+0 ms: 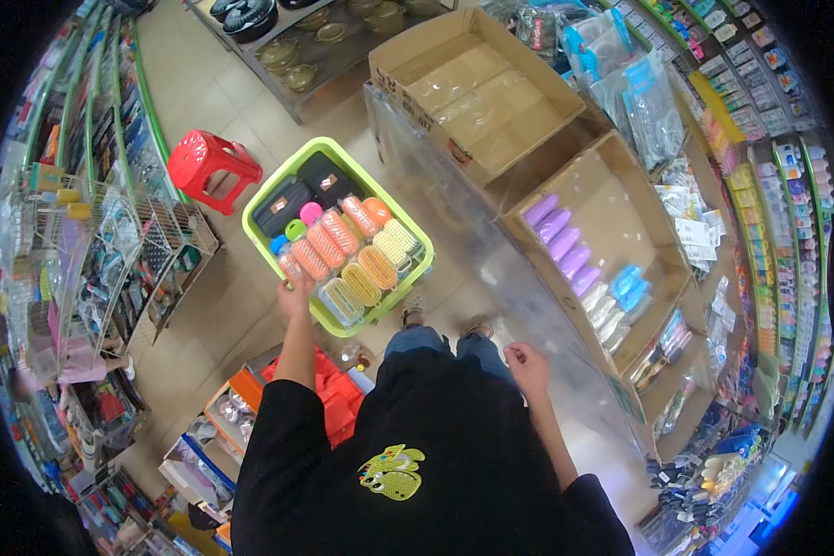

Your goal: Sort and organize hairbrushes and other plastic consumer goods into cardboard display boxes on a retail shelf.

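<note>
In the head view, my left hand (295,299) is at the left rim of a lime-green plastic basket (323,323), touching a coral-pink wrapped brush (290,267). Whether the fingers grip it or the rim is hidden. More coral-pink brushes (323,240) lie in the basket beside yellow and orange oval brushes (361,283) and a pale yellow bristled one (394,242). Two black cases (283,207) fill its far end, with small pink, green and blue round pieces (296,229) nearby. My right hand (528,368) hangs by my thigh, fingers curled, with nothing visible in them.
A red plastic stool (212,170) stands left of the basket. At right, a cardboard-lined display bin (625,201) holds purple packets (563,240); an open cardboard box (472,90) sits beyond. Wire racks (132,257) line the left. Red bags (330,396) lie by my left arm.
</note>
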Demonstrator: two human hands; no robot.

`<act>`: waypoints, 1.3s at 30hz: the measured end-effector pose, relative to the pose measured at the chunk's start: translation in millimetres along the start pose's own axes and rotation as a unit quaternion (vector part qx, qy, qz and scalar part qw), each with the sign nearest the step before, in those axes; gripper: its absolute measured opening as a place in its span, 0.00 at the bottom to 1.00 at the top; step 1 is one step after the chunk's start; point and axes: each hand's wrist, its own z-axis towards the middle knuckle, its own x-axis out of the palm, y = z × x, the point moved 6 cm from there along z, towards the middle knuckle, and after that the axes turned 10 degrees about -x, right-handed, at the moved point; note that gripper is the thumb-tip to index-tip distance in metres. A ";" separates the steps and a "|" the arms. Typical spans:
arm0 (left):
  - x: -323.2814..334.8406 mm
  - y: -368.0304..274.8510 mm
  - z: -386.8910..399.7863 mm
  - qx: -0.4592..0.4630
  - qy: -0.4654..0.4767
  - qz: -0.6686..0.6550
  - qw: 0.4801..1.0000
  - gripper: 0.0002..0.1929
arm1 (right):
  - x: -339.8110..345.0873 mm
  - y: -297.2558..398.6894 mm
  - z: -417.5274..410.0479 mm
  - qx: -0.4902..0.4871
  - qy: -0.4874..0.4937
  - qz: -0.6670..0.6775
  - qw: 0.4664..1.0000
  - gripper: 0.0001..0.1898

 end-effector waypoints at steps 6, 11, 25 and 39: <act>21.6 20.3 31.5 -0.091 0.082 -0.047 0.991 0.37 | -10.1 34.6 11.9 -0.041 0.009 -0.046 0.998 0.11; 1.0 -2.7 -4.8 -0.126 0.125 -0.338 0.924 0.15 | -23.4 53.2 26.4 -0.060 0.000 -0.023 0.998 0.12; -66.0 -195.5 -352.1 -0.053 0.771 -0.231 0.591 0.26 | 50.9 150.0 57.7 0.009 0.235 0.524 0.818 0.30; 5.0 -81.2 -33.6 0.090 0.058 0.001 0.994 0.30 | 74.8 102.4 42.8 0.160 0.156 0.630 0.744 0.23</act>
